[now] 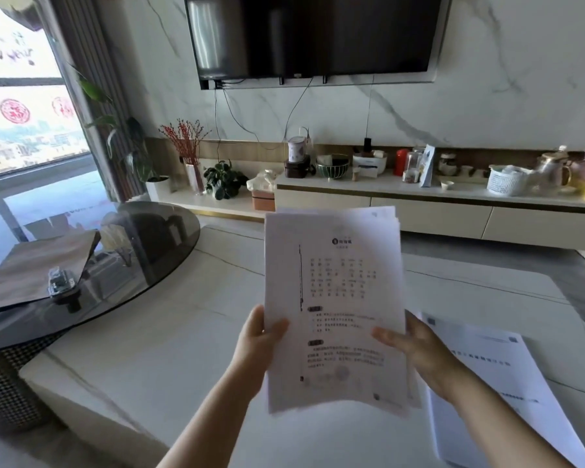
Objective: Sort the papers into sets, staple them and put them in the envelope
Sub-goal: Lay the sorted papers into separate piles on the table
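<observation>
Stack of printed papers [335, 298] held upright above the white marble-patterned table [149, 349], printed side toward the camera, sheets slightly fanned at the top right corner. Left hand [260, 336] gripping the stack's left edge, thumb curled over the front page, fingers hidden behind. Right hand [416, 346] gripping the right edge, thumb laid across the front page near the lower text block, remaining fingers behind the sheets. Second set of printed sheets [507, 393] lying flat on the table at lower right, partly hidden by the right forearm. Brown paper envelope [38, 275] lying on the round dark glass tabletop [156, 251] at left, well apart from the held stack, flap side toward the centre. Small clear-bodied stapler [61, 282] resting on the envelope. Beyond the table: wall-mounted television [314, 35] on a marble wall, low white cabinet [419, 204] carrying jars, bowls and a basket, potted plants [223, 180] near the window at left.
</observation>
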Tool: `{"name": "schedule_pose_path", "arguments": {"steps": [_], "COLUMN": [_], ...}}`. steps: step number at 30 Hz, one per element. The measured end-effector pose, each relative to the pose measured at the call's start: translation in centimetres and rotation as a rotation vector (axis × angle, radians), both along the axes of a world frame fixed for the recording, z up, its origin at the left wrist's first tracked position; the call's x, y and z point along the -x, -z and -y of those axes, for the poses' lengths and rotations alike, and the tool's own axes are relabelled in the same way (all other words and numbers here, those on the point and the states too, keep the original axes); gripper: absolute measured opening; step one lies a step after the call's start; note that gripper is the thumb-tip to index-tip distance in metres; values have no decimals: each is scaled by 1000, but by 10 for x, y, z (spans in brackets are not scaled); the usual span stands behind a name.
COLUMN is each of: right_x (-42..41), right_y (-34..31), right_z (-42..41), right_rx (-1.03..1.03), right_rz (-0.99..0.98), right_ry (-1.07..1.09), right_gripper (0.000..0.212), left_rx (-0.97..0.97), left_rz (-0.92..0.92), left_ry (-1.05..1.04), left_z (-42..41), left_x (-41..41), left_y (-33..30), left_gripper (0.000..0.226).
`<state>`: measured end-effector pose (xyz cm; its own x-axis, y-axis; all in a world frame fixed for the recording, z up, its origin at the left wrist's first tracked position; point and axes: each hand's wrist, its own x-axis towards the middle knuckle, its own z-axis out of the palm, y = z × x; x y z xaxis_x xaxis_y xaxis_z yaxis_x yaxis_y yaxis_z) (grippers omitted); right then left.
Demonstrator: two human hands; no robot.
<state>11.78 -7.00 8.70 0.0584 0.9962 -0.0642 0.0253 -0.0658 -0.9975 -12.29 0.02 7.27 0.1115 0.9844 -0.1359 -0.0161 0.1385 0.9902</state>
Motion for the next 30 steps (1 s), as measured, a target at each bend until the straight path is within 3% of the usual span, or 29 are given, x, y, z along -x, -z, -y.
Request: {"name": "schedule_pose_path", "arguments": {"steps": [5, 12, 16, 19, 23, 28, 30], "right_x": [4, -7, 13, 9, 13, 14, 15], "right_y": [2, 9, 8, 4, 35, 33, 38], "right_z": [-6, -16, -30, -31, -19, -18, -12], "right_rx": [-68, -30, -95, -128, -17, -16, -7], "right_rz": [78, 74, 154, 66, 53, 40, 24], "right_ry": [151, 192, 202, 261, 252, 278, 259], "right_gripper": [26, 37, 21, 23, 35, 29, 28], "left_rx": [-56, -50, -129, -154, -68, -88, -60], "left_rz": [62, 65, -21, 14, -25, 0, 22], "left_ry": [-43, 88, 63, 0, 22, -28, -10], "left_z": [9, 8, 1, -6, 5, 5, 9], "left_x": [-5, 6, -21, -18, -11, -10, -6], "left_y": [6, 3, -7, -10, 16, 15, 16], "left_gripper": [19, 41, 22, 16, 17, 11, 19]}}
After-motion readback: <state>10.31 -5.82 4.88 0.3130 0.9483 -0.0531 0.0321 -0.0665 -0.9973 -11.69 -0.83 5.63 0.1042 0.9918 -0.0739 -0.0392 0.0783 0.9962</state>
